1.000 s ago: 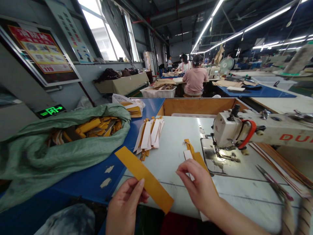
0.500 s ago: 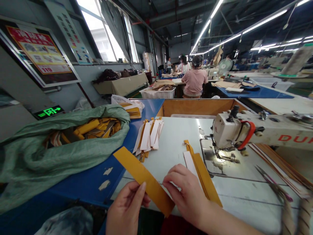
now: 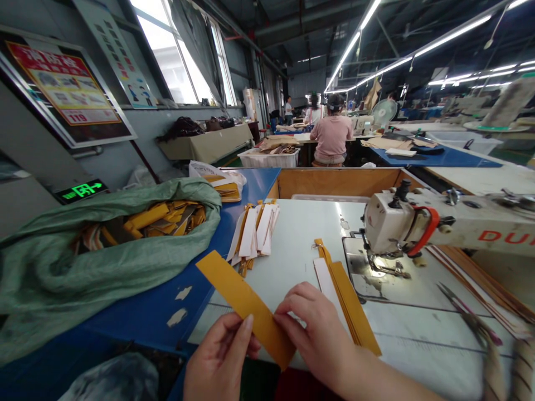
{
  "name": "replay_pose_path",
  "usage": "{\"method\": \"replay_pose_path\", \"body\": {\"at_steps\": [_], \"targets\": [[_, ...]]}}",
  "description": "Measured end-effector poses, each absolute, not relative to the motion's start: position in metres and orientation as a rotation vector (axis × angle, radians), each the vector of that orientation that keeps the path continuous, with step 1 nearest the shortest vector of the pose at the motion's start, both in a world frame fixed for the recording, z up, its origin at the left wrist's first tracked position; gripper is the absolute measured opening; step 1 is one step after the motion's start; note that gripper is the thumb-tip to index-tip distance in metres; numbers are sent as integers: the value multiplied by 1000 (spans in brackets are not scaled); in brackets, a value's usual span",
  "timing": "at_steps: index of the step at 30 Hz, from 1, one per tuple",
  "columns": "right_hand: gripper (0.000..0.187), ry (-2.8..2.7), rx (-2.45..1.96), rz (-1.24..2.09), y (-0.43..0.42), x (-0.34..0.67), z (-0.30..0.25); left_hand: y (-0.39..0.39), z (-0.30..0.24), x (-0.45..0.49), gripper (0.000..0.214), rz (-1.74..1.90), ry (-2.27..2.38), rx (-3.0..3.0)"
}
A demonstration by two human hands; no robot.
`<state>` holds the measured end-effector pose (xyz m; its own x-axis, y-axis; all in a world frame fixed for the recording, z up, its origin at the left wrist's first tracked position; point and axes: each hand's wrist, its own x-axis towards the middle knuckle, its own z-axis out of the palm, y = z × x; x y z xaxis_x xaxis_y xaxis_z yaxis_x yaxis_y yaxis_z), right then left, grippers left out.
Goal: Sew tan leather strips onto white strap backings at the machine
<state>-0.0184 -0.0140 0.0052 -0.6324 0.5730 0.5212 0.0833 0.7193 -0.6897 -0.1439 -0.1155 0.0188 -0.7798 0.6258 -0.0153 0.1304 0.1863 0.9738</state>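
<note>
A flat mustard-yellow strip (image 3: pixel 234 289) is held at a slant above the table's front edge. My left hand (image 3: pixel 223 351) pinches its lower left edge between thumb and fingers. On the opposite edge, the thumb and fingertips of my right hand (image 3: pixel 315 334) close on the strip. Just beyond my right hand lies a stack of yellow strips (image 3: pixel 353 303), with a white strip (image 3: pixel 328 281) and a narrow strap with a metal clasp beside it. Farther back sits a bundle of white and yellow strips (image 3: pixel 257 228).
A sewing machine (image 3: pixel 388 223) stands at the right, its needle area lit. Scissors (image 3: pixel 468 312) lie in front of it near long brown strips (image 3: pixel 485 284). At left, a green sack (image 3: pixel 179 270) full of yellow pieces rests on a blue surface (image 3: pixel 137 317). A person (image 3: pixel 332 136) sits farther back.
My right hand has moved slightly left, and its fingertips now close on the strip's edge. My left hand keeps its pinch; the strip has barely shifted.
</note>
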Motion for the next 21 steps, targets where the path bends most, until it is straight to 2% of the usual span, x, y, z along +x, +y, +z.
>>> {"method": "replay_pose_path", "body": {"at_steps": [10,16,21], "targets": [[24,-2121,-661,846,0,-15,8,-120,18,-146,44,1622,2020,697],[7,-2138,-526,880,-15,-23,9,-118,20,-141,45,1629,1996,720],[17,-2118,-470,789,-8,-24,7,-119,21,-141,45,1607,2001,696]]}}
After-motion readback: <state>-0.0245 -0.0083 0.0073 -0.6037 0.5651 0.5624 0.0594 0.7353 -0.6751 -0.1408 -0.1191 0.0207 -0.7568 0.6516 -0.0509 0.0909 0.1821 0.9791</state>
